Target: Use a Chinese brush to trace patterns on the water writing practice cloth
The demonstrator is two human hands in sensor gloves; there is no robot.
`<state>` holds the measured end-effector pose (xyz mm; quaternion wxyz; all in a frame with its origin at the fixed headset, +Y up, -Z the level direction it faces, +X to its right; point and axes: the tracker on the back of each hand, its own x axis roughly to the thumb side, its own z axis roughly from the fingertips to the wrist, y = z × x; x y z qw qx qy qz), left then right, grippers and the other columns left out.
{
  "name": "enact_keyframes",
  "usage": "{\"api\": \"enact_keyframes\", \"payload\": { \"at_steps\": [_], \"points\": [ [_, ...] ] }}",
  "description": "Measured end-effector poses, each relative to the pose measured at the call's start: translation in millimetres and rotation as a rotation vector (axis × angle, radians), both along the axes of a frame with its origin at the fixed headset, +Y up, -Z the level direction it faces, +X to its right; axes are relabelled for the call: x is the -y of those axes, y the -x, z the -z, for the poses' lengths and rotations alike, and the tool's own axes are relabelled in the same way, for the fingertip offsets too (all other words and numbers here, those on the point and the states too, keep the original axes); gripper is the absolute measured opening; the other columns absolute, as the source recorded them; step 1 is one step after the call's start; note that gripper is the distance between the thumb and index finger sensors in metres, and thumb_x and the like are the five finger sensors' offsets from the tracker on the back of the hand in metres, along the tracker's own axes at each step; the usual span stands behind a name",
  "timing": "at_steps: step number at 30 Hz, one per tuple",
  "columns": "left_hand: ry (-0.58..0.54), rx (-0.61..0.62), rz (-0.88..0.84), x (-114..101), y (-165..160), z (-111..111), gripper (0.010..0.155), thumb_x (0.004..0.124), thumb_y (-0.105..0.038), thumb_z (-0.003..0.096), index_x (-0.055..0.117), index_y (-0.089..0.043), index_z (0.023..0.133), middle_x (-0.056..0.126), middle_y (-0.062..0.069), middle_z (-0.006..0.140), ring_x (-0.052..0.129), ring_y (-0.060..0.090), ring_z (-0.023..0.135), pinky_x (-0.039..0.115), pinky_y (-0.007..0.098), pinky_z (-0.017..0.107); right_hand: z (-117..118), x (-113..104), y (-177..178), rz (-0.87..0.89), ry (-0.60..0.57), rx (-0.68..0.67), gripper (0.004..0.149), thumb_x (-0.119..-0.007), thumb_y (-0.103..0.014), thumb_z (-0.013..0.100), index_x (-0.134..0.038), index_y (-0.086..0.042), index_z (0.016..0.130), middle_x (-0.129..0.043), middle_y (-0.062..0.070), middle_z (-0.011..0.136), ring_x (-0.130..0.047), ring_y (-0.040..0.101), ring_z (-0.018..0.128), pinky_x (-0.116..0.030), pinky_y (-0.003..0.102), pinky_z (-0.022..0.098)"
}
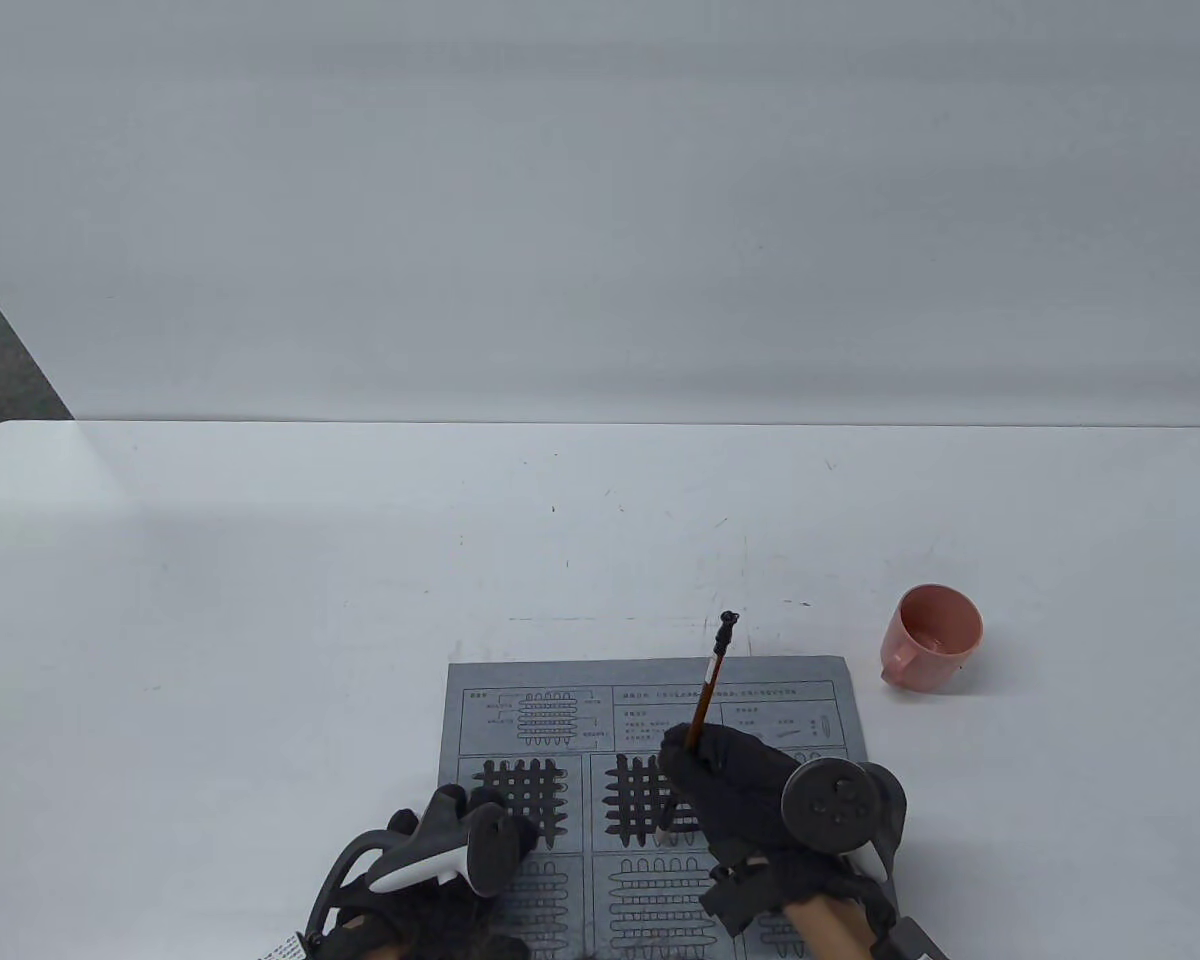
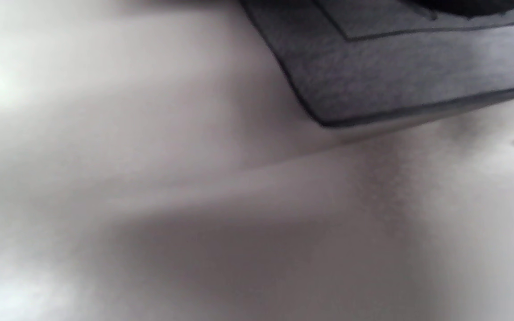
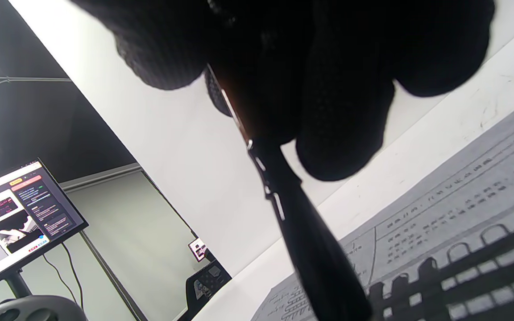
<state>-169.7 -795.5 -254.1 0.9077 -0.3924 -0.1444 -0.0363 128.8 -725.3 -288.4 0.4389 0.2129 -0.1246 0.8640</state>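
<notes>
1. Right hand (image 1: 730, 790) grips the brush (image 1: 708, 690) with curled fingers (image 3: 341, 116) – the shaft tilts up and away, and its dark tip is down on the middle grid pattern of the cloth (image 1: 650, 700).
2. Left hand (image 1: 480, 830) rests on the cloth's near left part, over a darkened grid; whether its fingers are straight or curled cannot be told, as the tracker covers them.
3. Grey practice cloth lies flat at the near edge of the white bench (image 1: 260, 600), printed with text boxes and looped patterns.
4. Pink mug (image 1: 932, 638) stands on the bench, right of the cloth – apart from it.
</notes>
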Motion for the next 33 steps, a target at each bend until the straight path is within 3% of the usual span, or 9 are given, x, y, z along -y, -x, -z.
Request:
{"api": "enact_keyframes", "payload": {
  "at_steps": [33],
  "points": [
    [0.000,0.000,0.000,0.1,-0.2,0.1,0.103,0.062,-0.073,0.0339,-0.018,-0.049,0.093,-0.031,-0.008,0.100,-0.029,0.032,0.099,0.000,0.068,0.073,-0.5,-0.1,-0.5,-0.002,-0.007,0.001,0.040,-0.076,-0.038,0.053,-0.085,-0.008,0.077,-0.099,0.016,0.065,-0.104,0.031,0.045,-0.080,0.059,0.043]
  ]
}}
